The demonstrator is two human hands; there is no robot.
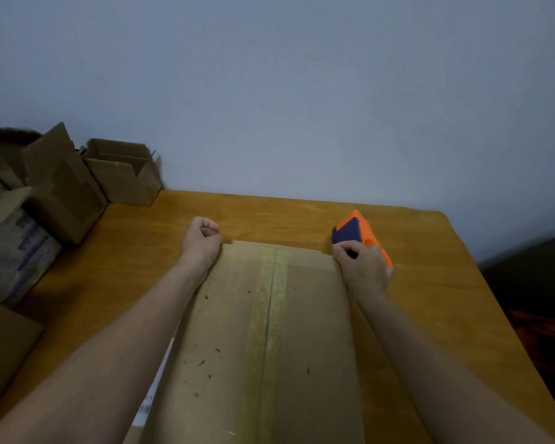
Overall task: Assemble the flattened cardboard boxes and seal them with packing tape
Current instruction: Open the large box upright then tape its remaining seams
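A brown cardboard box [225, 331] stands on the wooden table right in front of me, its top flaps closed and a strip of yellowish tape [268, 315] running down the centre seam. My left hand [202, 240] is curled into a fist at the box's far left corner; whether it holds anything I cannot tell. My right hand [361, 267] grips an orange and dark blue tape dispenser [354, 230] at the far right corner of the box.
Several open and folded cardboard boxes [122, 171] crowd the table's back left corner, with another printed box [16, 248] at the left edge. A pale wall rises just behind the table [430, 283]. The table's right edge drops to a dark floor.
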